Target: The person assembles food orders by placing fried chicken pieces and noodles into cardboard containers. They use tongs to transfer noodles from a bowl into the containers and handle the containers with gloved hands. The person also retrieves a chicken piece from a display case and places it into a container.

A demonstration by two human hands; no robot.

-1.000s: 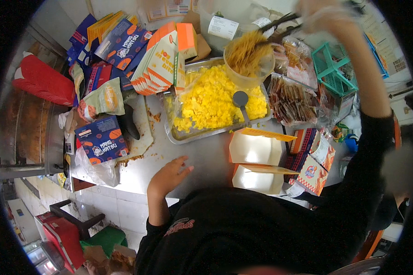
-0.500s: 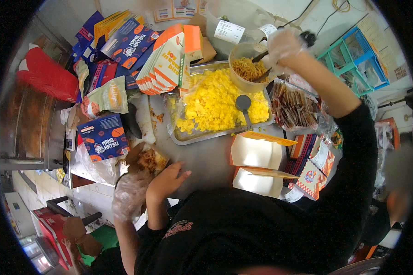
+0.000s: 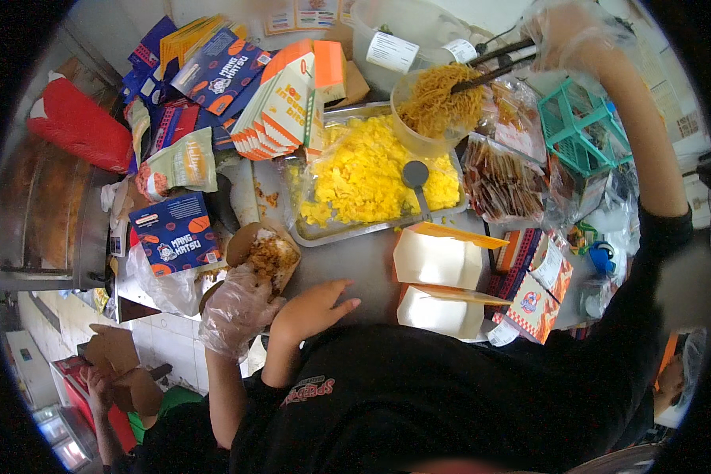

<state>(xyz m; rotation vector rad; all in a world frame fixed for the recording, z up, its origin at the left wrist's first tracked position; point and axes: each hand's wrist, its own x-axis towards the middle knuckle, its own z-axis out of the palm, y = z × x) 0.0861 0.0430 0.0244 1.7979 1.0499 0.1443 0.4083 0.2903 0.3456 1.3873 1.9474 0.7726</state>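
Since the earlier frame, a co-worker's gloved hand (image 3: 235, 310) has pushed a brown box of fried food (image 3: 265, 254) further onto the tabletop (image 3: 355, 265), just beside your left hand (image 3: 312, 306). Your left hand rests flat there with fingers spread and holds nothing. Your right hand (image 3: 565, 35), in a clear glove, is raised at the far right, fingers clamped on dark tongs (image 3: 494, 63) whose tips sit in the noodles of a clear tub (image 3: 433, 107). That tub stands at the back edge of the metal tray (image 3: 347, 231) of yellow egg, where a grey scoop (image 3: 416, 180) lies. Two open white boxes (image 3: 441, 284) wait near your chest.
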